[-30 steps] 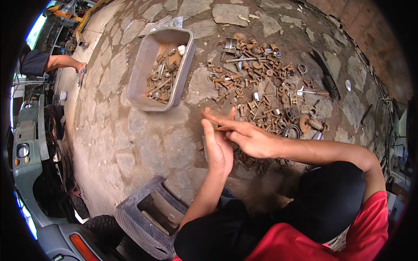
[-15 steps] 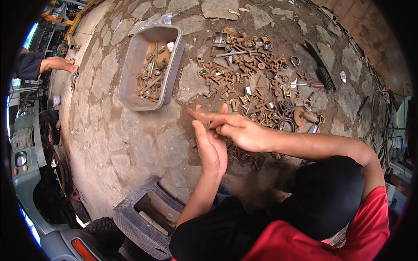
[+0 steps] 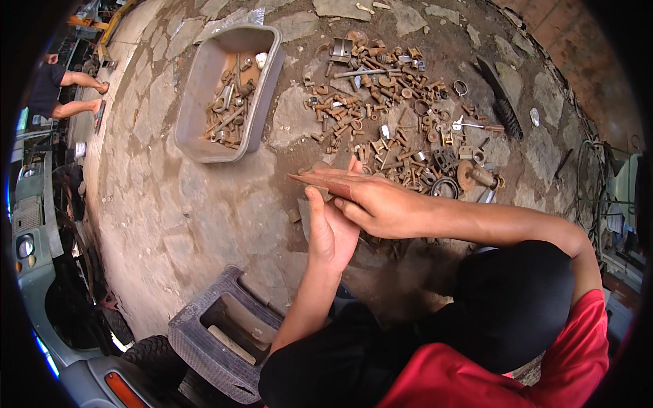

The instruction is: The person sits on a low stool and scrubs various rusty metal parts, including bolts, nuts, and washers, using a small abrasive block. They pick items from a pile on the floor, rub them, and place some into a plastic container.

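My hands meet in front of me, over the stone floor beside a heap of rusty metal parts. My left hand (image 3: 333,234) is palm up with its thumb stretched out, and its fingers are mostly covered. Across it lies my right hand (image 3: 381,202), flat, with its fingers straight and pointing left. Whether something small sits between the palms is hidden. Beyond them spreads the heap of bolts and nuts (image 3: 340,115). A grey plastic tub (image 3: 262,112) with more bolts and rods stands at the far left of the hands.
A dark plastic stool (image 3: 183,326) stands at the lower left. On the right lie a brush (image 3: 507,115) with dark bristles and a metal ring (image 3: 460,88). A person's legs (image 3: 78,105) show at the upper left, above a grey-green vehicle (image 3: 41,272).
My right hand has flattened and slid over my left palm; its fingers were more bent before. The view has shifted slightly. The other person's legs have moved apart.
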A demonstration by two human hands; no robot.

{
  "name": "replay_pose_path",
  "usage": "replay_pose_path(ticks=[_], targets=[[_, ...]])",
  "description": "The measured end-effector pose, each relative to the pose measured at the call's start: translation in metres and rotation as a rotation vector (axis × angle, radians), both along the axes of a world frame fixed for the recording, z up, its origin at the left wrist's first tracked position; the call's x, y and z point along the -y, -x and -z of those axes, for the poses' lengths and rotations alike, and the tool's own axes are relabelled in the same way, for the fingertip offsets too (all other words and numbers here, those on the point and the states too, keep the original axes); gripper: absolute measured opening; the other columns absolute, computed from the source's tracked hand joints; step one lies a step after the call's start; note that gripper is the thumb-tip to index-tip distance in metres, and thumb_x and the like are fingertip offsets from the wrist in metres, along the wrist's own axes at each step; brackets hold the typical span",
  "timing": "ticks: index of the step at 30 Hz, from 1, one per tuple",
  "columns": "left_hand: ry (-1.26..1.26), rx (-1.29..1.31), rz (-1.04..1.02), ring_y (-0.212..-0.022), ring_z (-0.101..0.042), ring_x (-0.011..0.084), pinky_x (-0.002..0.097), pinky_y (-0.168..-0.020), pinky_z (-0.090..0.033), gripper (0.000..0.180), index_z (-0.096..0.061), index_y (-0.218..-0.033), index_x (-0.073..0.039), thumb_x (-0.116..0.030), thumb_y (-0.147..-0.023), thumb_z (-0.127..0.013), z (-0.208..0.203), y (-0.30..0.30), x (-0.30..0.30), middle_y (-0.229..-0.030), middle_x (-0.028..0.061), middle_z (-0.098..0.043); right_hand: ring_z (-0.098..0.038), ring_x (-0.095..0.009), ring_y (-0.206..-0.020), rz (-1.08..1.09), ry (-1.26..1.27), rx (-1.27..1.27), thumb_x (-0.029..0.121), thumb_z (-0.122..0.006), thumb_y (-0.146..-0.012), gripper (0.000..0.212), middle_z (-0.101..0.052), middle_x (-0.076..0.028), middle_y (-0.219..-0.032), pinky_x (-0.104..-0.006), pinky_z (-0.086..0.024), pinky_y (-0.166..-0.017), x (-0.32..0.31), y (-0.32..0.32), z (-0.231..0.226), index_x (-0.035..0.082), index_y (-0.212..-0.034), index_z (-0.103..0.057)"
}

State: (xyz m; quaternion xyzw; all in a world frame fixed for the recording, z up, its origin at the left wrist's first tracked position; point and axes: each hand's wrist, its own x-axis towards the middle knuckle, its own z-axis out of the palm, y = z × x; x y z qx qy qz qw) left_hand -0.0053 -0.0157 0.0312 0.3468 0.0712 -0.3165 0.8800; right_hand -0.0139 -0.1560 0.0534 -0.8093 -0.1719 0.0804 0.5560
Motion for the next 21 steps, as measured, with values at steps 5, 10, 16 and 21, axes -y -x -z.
replay_pose_path(ticks=[5,10,16,21], targets=[[-0.016,0.04,0.06,-0.143,-0.026,0.0276,0.043,-0.12,-0.023,0.075,-0.023,-0.149,-0.013,-0.062,-0.094,-0.042,0.001,0.0,-0.004,-0.154,0.0139,-0.028,-0.039,-0.038,-0.136,-0.024,-0.001,-0.049,0.011,-0.049,-0.093,0.054,-0.041,-0.025,-0.145,-0.0428,-0.032,-0.114,0.0,0.0,-0.007,0.0,-0.144,-0.036],[-0.065,0.044,-0.032,-0.142,-0.028,0.028,0.0429,-0.119,-0.024,0.074,-0.024,-0.149,-0.013,-0.061,-0.095,-0.041,0.006,-0.004,-0.007,-0.152,0.0145,-0.031,-0.039,-0.038,-0.135,-0.105,-0.081,-0.231,0.017,-0.051,-0.096,0.055,-0.042,-0.024,-0.144,-0.0432,-0.032,-0.113,0.004,0.0,-0.011,-0.001,-0.145,-0.034],[-0.096,0.047,-0.021,-0.142,-0.03,0.0285,0.043,-0.119,-0.023,0.068,-0.032,-0.145,-0.013,-0.061,-0.097,-0.038,0.006,-0.001,-0.006,-0.152,0.0153,-0.032,-0.038,-0.037,-0.136,-0.087,0.04,0.04,0.021,-0.048,-0.099,0.05,-0.04,-0.022,-0.146,-0.0427,-0.032,-0.113,0.001,-0.002,0.003,-0.003,-0.142,-0.036],[-0.107,0.081,-0.098,-0.141,-0.032,0.0288,0.0431,-0.119,-0.024,0.068,-0.035,-0.142,-0.011,-0.061,-0.097,-0.039,0.007,-0.006,-0.013,-0.151,0.0172,-0.034,-0.044,-0.039,-0.13,-0.05,-0.049,0.063,0.021,-0.044,-0.1,0.043,-0.046,-0.024,-0.14,-0.0426,-0.036,-0.11,-0.003,-0.002,0.0,-0.004,-0.135,-0.045]])
